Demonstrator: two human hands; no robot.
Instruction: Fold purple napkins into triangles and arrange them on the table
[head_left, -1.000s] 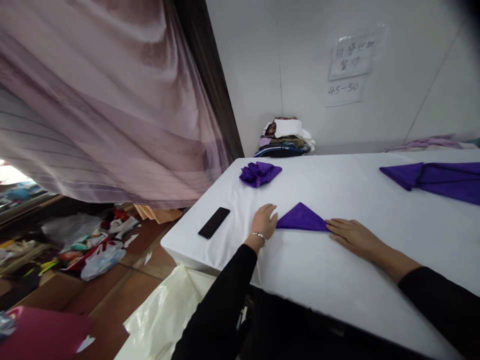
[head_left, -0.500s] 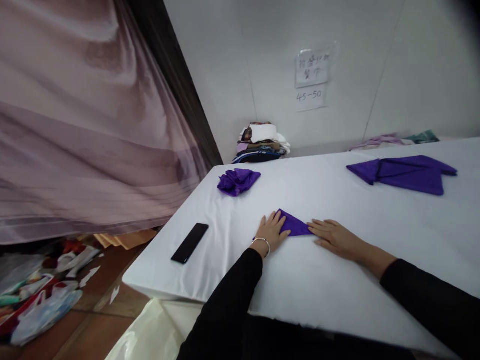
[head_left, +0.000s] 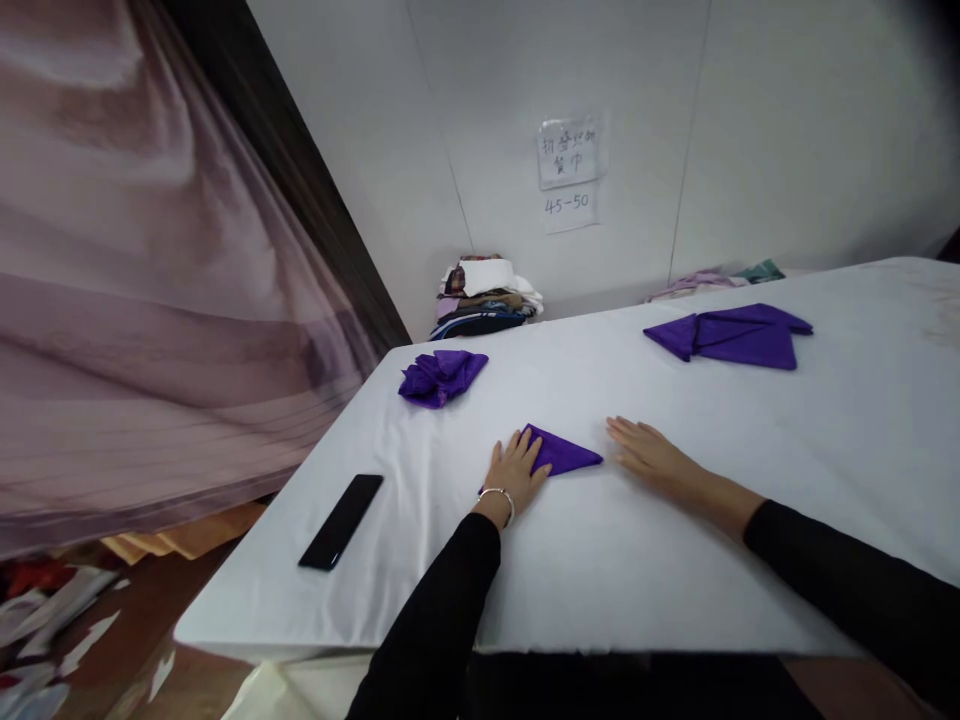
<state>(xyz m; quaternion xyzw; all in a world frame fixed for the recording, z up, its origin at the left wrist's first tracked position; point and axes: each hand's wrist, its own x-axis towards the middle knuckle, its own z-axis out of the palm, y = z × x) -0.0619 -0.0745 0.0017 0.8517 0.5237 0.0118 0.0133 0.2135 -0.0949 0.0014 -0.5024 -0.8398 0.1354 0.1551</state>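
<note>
A purple cloth napkin point(head_left: 562, 453), folded to a flat triangle, lies on the white-covered table point(head_left: 645, 560). My left hand point(head_left: 516, 473), with a bracelet at the wrist, rests flat on the napkin's left part, fingers spread, hiding that end. My right hand point(head_left: 646, 453) is just right of the napkin's pointed tip, apart from it, with fingers stretched out and nothing in them. Farther back on the left sits a bunched purple napkin point(head_left: 444, 378). Another folded purple napkin point(head_left: 739, 335) lies at the back right.
A black phone point(head_left: 341, 522) lies on the table's left side. Behind the table's far edge are a stack of folded cloths point(head_left: 486, 298) and pinkish fabric point(head_left: 697, 284). A draped curtain point(head_left: 172, 300) hangs at the left. Paper signs point(head_left: 570, 172) are on the wall.
My right hand has come off the napkin's right tip and moved slightly right of it. My left hand stays on the napkin. The camera view has turned to the right.
</note>
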